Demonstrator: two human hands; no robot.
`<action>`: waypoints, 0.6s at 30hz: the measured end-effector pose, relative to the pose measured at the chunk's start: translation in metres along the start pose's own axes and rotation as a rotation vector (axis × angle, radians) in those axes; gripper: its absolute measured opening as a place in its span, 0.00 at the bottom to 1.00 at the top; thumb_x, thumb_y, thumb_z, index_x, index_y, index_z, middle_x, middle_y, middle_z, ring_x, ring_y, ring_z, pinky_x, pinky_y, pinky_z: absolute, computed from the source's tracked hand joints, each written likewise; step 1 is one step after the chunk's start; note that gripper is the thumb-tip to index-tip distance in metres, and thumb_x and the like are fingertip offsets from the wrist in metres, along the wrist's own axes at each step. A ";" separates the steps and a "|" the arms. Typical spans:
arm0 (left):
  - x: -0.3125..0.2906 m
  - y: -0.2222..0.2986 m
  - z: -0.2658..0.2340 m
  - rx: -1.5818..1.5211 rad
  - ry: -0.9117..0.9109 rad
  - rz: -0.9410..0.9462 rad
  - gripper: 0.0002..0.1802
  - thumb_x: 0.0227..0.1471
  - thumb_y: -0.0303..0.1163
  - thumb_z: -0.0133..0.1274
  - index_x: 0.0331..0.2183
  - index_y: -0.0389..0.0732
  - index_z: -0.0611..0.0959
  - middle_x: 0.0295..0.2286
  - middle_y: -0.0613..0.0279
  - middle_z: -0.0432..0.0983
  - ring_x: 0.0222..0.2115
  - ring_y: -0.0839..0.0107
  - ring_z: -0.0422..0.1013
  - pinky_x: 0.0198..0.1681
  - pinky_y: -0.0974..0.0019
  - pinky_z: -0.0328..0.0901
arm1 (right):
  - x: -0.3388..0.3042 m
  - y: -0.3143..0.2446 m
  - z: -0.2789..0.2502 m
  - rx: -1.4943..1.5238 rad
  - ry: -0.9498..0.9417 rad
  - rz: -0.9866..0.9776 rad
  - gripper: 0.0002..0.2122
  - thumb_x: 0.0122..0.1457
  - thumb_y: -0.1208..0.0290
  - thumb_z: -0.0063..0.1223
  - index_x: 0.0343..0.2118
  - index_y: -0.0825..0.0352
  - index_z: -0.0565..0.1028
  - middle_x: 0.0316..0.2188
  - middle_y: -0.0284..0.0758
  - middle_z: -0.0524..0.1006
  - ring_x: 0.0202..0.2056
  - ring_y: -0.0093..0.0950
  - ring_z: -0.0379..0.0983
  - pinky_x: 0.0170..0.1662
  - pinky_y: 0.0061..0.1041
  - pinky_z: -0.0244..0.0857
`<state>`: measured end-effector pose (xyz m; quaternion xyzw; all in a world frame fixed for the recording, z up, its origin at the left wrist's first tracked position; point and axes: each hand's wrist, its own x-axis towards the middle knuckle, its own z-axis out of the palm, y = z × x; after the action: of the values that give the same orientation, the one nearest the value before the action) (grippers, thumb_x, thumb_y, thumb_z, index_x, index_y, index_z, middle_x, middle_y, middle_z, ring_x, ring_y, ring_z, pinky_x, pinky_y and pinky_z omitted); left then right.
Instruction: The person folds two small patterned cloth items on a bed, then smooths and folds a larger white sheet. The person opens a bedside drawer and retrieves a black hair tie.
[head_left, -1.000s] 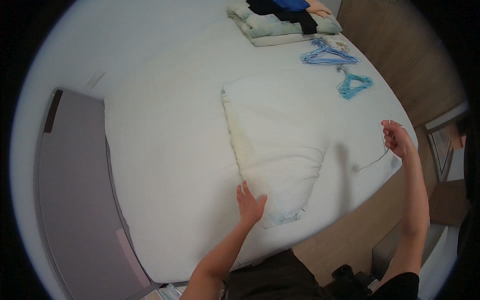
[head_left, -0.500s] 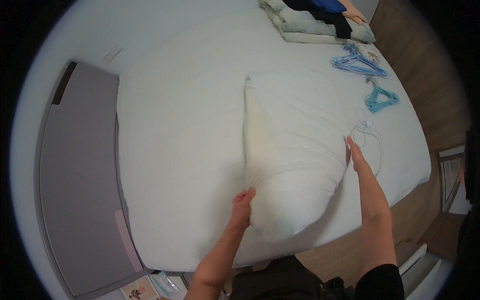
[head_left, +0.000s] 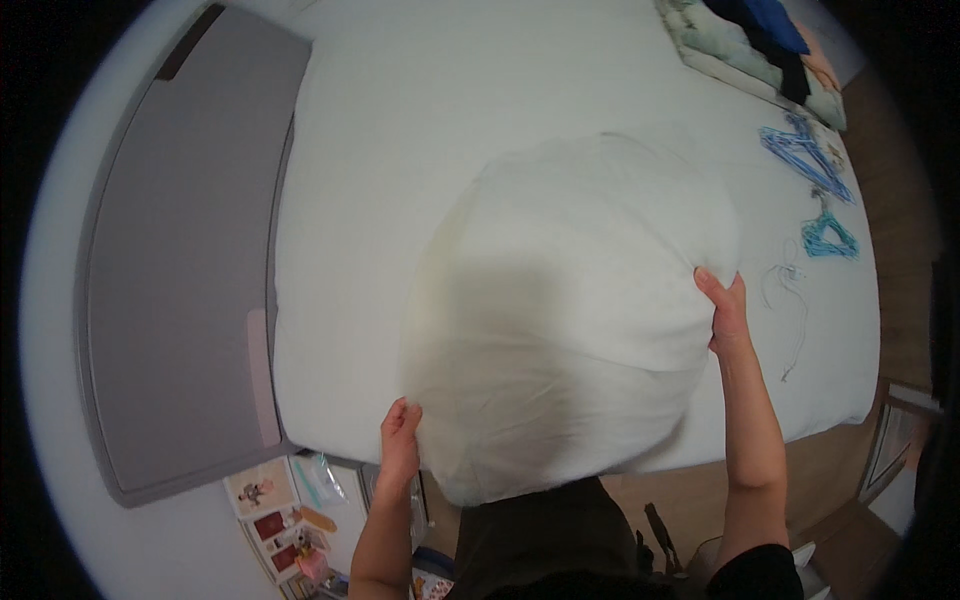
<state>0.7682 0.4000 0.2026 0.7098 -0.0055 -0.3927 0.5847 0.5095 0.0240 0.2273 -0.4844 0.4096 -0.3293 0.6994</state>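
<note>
A plump white pillow point(head_left: 590, 290) with a yellowish patch along its left side is between my hands at the near edge of the bed. Its near end overhangs my dark-clothed lap. My left hand point(head_left: 400, 445) pinches the pillow's left edge near the lower corner. On the opposite side, my right hand point(head_left: 730, 310) grips a fold of the fabric, thumb on top and the other fingers mostly hidden behind the edge. A shadow falls across the middle of the pillow.
White sheeting covers the bed point(head_left: 350, 250), with a grey headboard point(head_left: 190, 260) at left. Blue hangers point(head_left: 805, 160), teal hangers point(head_left: 830, 238) and a white cable point(head_left: 803, 310) lie at right. A folded quilt point(head_left: 730, 50) bears clothes. Small items fill a bedside unit point(head_left: 330, 530).
The pillow has come up closer to me and turned. My right hand, earlier flat against its side, now grips it; my left hand keeps its hold. The view has shifted.
</note>
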 end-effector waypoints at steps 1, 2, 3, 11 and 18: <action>0.001 -0.008 -0.002 0.159 0.067 0.051 0.10 0.49 0.29 0.47 0.35 0.36 0.74 0.28 0.62 0.74 0.29 0.74 0.70 0.33 0.70 0.65 | -0.001 0.016 0.001 -0.191 0.123 0.071 0.29 0.46 0.61 0.56 0.47 0.75 0.60 0.39 0.41 0.69 0.41 0.28 0.67 0.43 0.25 0.63; 0.002 -0.014 -0.004 0.346 0.165 0.023 0.09 0.48 0.29 0.48 0.34 0.36 0.74 0.27 0.62 0.73 0.28 0.73 0.70 0.32 0.70 0.65 | -0.001 0.040 0.005 -0.354 0.189 0.081 0.30 0.47 0.60 0.55 0.49 0.74 0.59 0.40 0.41 0.69 0.42 0.28 0.66 0.44 0.25 0.61; 0.003 -0.023 -0.001 0.441 0.176 0.150 0.10 0.47 0.30 0.49 0.33 0.36 0.74 0.26 0.63 0.72 0.27 0.72 0.69 0.32 0.69 0.64 | -0.004 0.061 0.001 -0.505 0.255 0.106 0.31 0.48 0.60 0.54 0.50 0.73 0.57 0.41 0.40 0.68 0.43 0.29 0.65 0.46 0.25 0.60; -0.021 -0.088 0.054 1.209 0.202 0.347 0.25 0.34 0.46 0.59 0.30 0.39 0.72 0.32 0.57 0.65 0.34 0.58 0.62 0.36 0.60 0.60 | -0.057 0.146 -0.005 -0.960 0.264 -0.154 0.13 0.48 0.69 0.51 0.37 0.68 0.69 0.33 0.38 0.70 0.37 0.31 0.66 0.42 0.29 0.59; -0.061 -0.116 0.052 1.288 0.163 0.423 0.22 0.32 0.40 0.61 0.29 0.40 0.71 0.29 0.59 0.65 0.30 0.61 0.62 0.31 0.62 0.58 | 0.007 0.138 0.122 -0.776 -0.071 -0.126 0.08 0.50 0.70 0.49 0.29 0.69 0.71 0.27 0.37 0.72 0.28 0.28 0.68 0.33 0.25 0.62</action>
<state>0.6444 0.4223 0.1386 0.9272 -0.3326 -0.1339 0.1083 0.6299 0.1113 0.1183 -0.7481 0.4485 -0.1756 0.4565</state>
